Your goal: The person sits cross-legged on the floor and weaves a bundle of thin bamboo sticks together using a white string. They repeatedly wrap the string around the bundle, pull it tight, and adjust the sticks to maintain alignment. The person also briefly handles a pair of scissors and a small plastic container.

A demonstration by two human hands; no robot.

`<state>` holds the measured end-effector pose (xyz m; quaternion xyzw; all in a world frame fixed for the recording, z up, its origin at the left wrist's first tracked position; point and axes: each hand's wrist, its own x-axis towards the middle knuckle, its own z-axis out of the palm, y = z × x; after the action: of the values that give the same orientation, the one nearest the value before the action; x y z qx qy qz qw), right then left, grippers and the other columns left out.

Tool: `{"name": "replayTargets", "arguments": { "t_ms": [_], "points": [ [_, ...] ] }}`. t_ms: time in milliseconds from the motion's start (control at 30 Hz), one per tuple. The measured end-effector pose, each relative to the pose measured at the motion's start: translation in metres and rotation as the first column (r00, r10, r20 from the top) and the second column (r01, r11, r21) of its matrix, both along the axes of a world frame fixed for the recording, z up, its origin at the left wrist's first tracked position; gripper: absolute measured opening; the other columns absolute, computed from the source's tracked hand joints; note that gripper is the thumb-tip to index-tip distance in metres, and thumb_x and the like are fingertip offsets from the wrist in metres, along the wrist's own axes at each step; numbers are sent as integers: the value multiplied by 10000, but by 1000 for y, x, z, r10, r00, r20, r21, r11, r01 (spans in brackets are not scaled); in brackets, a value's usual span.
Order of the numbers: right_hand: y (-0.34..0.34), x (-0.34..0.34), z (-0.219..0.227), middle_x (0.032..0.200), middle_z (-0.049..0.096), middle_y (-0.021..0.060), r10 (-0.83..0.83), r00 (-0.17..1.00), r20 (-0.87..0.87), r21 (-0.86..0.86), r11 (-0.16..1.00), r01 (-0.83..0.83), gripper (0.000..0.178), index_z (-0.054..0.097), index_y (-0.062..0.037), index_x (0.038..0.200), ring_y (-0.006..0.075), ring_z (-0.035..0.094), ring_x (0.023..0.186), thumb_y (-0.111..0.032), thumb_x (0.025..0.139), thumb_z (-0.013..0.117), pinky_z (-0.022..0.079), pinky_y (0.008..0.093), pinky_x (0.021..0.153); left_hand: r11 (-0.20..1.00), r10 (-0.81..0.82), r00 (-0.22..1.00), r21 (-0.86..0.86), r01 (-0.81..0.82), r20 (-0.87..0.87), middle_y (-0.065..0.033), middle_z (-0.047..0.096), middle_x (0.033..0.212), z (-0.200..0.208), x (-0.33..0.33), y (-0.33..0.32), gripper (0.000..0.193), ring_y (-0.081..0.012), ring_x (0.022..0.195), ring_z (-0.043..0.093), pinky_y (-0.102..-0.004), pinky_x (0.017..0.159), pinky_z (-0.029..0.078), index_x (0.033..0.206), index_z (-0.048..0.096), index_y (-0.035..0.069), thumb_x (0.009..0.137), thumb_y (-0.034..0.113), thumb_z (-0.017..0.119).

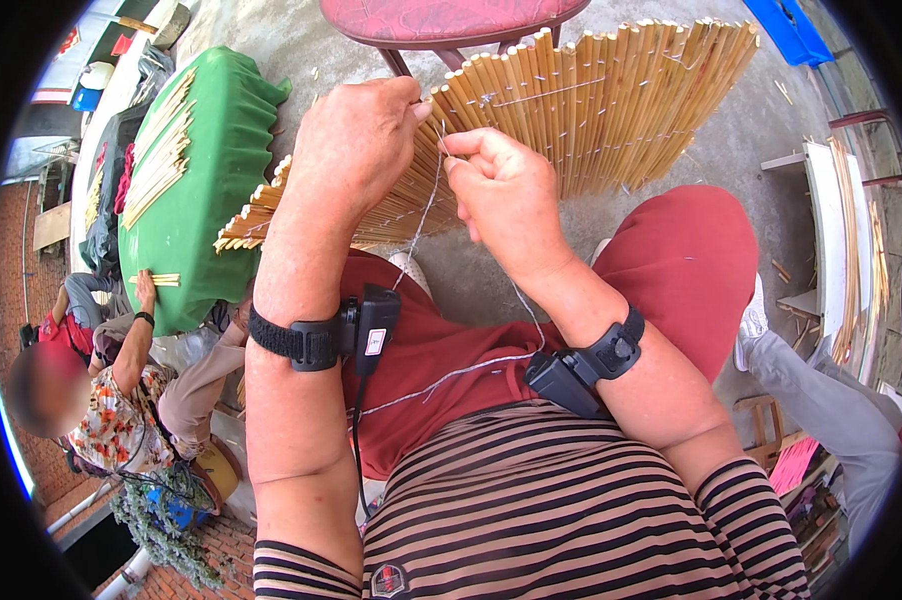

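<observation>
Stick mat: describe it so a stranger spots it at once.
Find the red stool at top centre. Look below and right, past the right hand, to the stick mat. It is yellow-brown and tied stick to stick, unlike the loose pale sticks on the green cloth at left.

White label point(375, 342) on the black left-arm device point(380, 305), dark badge point(388, 580) on the striped shirt point(541, 500), neither legible.

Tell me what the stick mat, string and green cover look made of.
Stick mat: probably bamboo or reed, smooth with a slight sheen; slim tan stems with pale cut ends. String: cotton or synthetic fibre, whitish and matt, seemingly twisted from strands. Green cover: likely cloth, matt, since its edge hangs in soft folds.
</observation>
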<state>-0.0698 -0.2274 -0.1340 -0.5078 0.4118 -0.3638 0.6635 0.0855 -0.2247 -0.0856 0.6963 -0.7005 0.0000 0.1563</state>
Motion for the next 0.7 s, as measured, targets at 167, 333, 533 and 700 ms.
{"name": "replayTargets", "arguments": {
  "t_ms": [167,333,533,700],
  "points": [
    [3,-1,1,587,573,-3,-9,998,57,24,1000,8,146,660,23,996,45,518,489,-60,891,604,416,226,435,998,-6,1000,-61,7,29,-166,623,782,6,-2,5,139,-377,748,614,-442,629,470,860,601,45,871,180,631],
    [22,-19,15,609,554,-14,103,985,138,24,994,-107,214,625,11,1124,26,465,462,-59,932,562,366,188,416,986,42,993,-164,-24,108,-99,594,717,25,-22,35,136,-312,681,627,-423,595,483,802,583,81,819,181,674],
    [51,-51,-20,613,537,-7,318,916,246,341,856,-388,158,600,-22,1035,49,451,433,-163,987,548,363,189,424,994,1,998,-111,6,64,-76,588,786,2,-44,93,154,-275,730,590,-385,650,462,872,588,55,768,66,701],
    [57,-64,-28,634,527,-12,457,829,323,420,716,-558,170,580,-32,1004,49,450,436,-198,993,541,374,196,414,993,48,999,-107,-49,-15,-116,641,928,-1,-60,121,260,-302,816,610,-389,719,479,967,612,30,735,75,719]
  ]
}}
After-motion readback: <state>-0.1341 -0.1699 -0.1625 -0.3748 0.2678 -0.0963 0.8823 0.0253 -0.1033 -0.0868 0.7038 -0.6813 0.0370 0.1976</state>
